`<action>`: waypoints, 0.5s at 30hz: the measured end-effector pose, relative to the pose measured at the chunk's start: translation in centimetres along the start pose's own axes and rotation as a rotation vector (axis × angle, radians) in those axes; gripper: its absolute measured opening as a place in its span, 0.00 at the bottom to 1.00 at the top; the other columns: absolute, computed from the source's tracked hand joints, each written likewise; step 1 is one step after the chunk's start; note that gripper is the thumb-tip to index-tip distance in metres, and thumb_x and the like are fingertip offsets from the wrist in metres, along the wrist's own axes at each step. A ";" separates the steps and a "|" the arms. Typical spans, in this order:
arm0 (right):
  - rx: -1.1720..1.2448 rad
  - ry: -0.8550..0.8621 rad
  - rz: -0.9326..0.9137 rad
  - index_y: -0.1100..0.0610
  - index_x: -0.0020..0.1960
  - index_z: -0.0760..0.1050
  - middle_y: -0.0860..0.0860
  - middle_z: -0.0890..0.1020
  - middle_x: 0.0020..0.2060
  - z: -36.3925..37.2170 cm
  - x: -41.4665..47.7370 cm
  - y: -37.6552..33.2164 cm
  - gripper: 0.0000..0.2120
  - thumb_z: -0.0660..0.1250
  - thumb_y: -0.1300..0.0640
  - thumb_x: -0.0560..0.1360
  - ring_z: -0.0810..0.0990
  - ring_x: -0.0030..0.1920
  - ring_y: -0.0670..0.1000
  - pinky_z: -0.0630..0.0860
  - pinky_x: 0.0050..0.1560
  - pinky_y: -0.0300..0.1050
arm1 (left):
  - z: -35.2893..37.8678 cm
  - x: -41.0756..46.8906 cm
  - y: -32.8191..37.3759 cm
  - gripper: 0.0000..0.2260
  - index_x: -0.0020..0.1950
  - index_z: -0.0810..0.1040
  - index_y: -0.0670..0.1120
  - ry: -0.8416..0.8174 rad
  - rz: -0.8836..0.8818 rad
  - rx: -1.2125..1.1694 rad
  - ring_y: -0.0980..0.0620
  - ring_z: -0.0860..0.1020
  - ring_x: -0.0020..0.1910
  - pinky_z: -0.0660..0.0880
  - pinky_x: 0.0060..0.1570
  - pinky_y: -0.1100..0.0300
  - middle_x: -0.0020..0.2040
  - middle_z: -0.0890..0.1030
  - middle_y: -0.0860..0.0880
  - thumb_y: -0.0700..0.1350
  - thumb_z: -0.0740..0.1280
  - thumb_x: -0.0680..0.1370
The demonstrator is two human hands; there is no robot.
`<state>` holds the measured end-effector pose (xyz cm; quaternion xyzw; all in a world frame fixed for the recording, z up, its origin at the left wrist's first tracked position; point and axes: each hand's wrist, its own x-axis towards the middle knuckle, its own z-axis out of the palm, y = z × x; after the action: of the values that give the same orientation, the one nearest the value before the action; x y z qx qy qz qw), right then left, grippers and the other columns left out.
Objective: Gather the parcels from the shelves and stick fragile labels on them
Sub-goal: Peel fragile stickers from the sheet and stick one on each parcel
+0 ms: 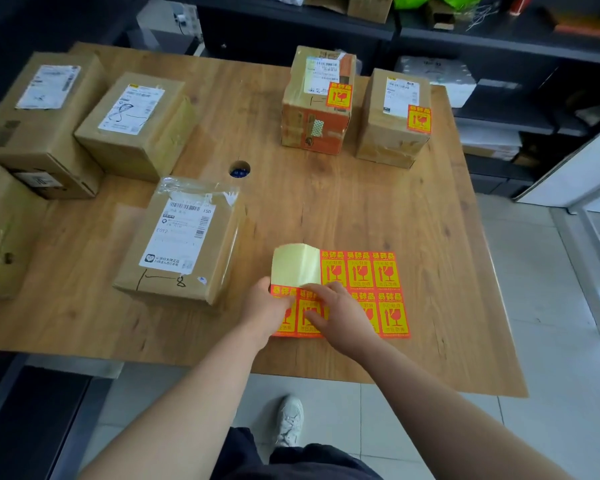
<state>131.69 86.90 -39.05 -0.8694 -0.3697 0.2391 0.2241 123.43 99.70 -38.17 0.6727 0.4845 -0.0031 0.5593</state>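
Roughly partway: the orange-taped parcel [317, 102] and the brown parcel [394, 119] beside it, at the table's [430, 237] far right, each carry a red-yellow fragile sticker. The left-side boxes [136, 123] show shipping slips only, no fragile label visible. Same for the nearest parcel [184, 237], just beside the label sheet [371, 289]. The sheet lies flat near the table's front edge, with bare yellow backing [295, 266] at its top-left, labels gone there. Left hand [267, 306] lies on the sheet's left edge, fingers relaxed, pinning it down. Right hand [340, 313] rests loosely spread on the lower row, index tip and thumb around one label. It's probably starting a peel, though no corner is visibly lifted.
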 end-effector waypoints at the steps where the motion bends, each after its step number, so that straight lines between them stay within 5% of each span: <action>1: 0.061 0.016 0.000 0.44 0.68 0.68 0.47 0.73 0.56 -0.1 0.0 0.0 0.21 0.66 0.48 0.76 0.75 0.53 0.48 0.77 0.50 0.44 | 0.1 -0.1 -0.1 0.05 0.51 0.76 0.50 0.000 0.002 -0.027 0.54 0.79 0.41 0.72 0.32 0.61 0.44 0.81 0.51 0.44 0.69 0.76; 8: 0.294 0.120 0.037 0.48 0.60 0.78 0.45 0.77 0.50 -0.3 0.3 0.0 0.15 0.70 0.51 0.74 0.77 0.47 0.41 0.74 0.46 0.34 | 0.9 -0.8 -0.6 0.04 0.46 0.78 0.49 -0.074 -0.013 -0.266 0.48 0.83 0.45 0.79 0.49 0.48 0.45 0.84 0.47 0.40 0.68 0.76; 15: 0.326 0.144 0.080 0.50 0.51 0.81 0.44 0.81 0.46 -0.7 0.6 0.2 0.08 0.72 0.52 0.72 0.78 0.43 0.40 0.77 0.45 0.39 | 1.0 -0.9 -0.9 0.06 0.48 0.77 0.50 -0.127 0.041 -0.272 0.53 0.83 0.44 0.79 0.44 0.56 0.45 0.84 0.49 0.39 0.67 0.77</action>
<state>132.54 87.06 -38.76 -0.8504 -0.2744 0.2417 0.3784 122.91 98.32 -38.72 0.5989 0.4303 0.0317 0.6746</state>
